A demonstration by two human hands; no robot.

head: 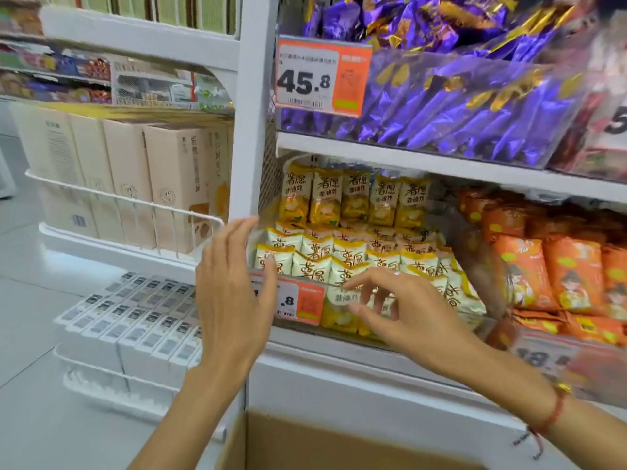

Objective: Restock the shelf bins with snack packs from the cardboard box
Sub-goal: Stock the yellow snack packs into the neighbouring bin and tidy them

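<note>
A clear plastic shelf bin [400,330] on the middle shelf holds rows of yellow and white snack packs [349,252]. My left hand [234,293] is raised flat before the bin's left front corner, fingers straight, partly covering its price tag [298,301]. My right hand [403,310] reaches to the bin's front wall with loosely spread fingers near the front packs; whether they touch the wall is unclear. Neither hand holds a pack. The cardboard box [305,442] stands open at the bottom of the view, its inside mostly out of sight.
Purple snack bags [458,106] fill the bin above, with a 45.8 price tag [322,78]. Orange packs [549,269] fill the bin to the right. Left of the white shelf post [252,130] stand beige cartons [135,178] in wire racks and white boxes [135,320] below.
</note>
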